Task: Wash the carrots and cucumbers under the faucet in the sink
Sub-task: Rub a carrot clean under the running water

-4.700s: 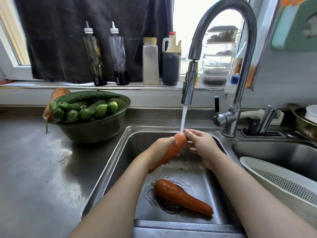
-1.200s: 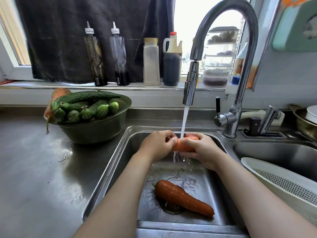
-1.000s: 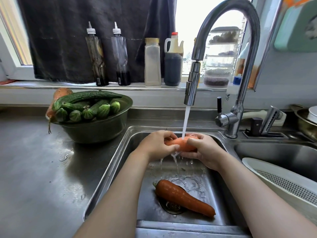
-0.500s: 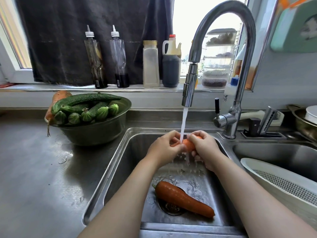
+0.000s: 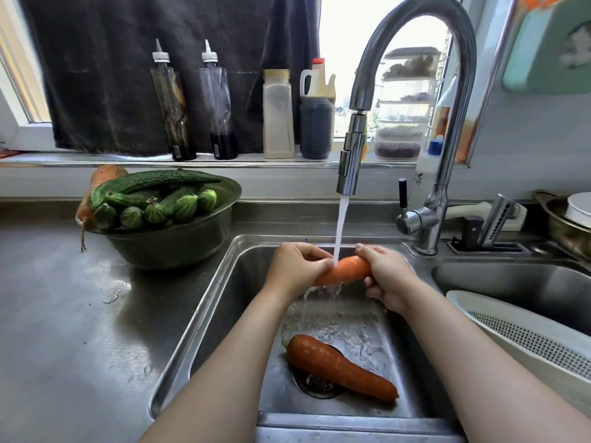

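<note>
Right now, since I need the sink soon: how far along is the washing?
Likely done: one wet carrot lying over the sink drain. In hand: the left hand and right hand hold a second carrot under the faucet stream. Left: the cucumbers in the bowl and another carrot at its rim.

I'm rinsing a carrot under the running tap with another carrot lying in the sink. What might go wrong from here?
The wet held carrot, gripped at its ends by the left hand and right hand, might slip and drop onto the loose carrot below.
That loose carrot lies across the drain, so water may drain slowly and pool.
The bowl carrot overhangs the rim of the bowl; pulling cucumbers out may tip it onto the counter.
</note>
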{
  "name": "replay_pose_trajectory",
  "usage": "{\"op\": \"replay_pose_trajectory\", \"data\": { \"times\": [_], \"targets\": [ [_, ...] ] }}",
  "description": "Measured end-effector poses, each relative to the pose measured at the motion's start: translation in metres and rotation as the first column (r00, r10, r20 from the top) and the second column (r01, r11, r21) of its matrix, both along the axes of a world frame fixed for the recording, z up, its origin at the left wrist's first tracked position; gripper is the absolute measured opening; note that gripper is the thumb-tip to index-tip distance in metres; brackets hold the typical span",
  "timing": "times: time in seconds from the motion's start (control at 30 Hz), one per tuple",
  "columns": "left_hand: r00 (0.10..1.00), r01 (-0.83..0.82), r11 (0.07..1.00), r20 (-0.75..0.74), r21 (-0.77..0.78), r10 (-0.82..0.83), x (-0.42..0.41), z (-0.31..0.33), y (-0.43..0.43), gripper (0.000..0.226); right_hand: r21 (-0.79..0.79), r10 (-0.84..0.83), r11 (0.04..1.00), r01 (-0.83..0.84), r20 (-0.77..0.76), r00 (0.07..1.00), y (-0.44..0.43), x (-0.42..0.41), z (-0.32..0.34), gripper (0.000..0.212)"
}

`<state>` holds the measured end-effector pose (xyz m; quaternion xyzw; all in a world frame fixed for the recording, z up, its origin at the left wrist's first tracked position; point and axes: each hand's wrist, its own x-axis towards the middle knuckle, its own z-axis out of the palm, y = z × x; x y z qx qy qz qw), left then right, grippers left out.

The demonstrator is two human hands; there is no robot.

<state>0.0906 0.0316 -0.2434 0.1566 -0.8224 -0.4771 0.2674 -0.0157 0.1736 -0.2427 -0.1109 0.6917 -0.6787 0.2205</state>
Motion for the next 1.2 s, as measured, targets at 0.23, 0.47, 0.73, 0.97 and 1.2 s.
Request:
{"op": "replay_pose_trajectory", "data": {
  "times": [0.23,0.47,0.73,0.97,1.2],
  "targets": [
    [0.939,0.233,0.972,0.263,-0.014,-0.221,0.005,-0.003,-0.004,0.03,-0.004,-0.048,0.999,0.049,0.106,0.993,0.006,-0.006,-0.002,0.018],
    [0.977,0.085,0.991,0.187,0.1,-0.103,-0.002,-0.006,0.0,0.024,-0.018,-0.026,0.999,0.028,0.102,0.994,0.005,-0.004,0.001,0.016],
    [0.975,0.106,0.977,0.175,0.187,-0.139,-0.003,-0.007,-0.002,0.034,-0.009,-0.045,0.999,0.046,0.083,0.996,0.003,0.002,0.003,0.019],
    [0.932,0.22,0.944,0.233,0.246,-0.278,0.006,-0.003,-0.018,0.036,0.011,-0.082,0.997,0.081,0.107,0.991,0.006,0.0,0.004,0.019],
    [0.939,0.248,0.888,0.129,0.387,-0.318,0.012,-0.008,-0.033,0.024,0.248,-0.06,0.966,0.07,-0.049,0.997,0.008,-0.003,-0.001,0.024]
  ]
}}
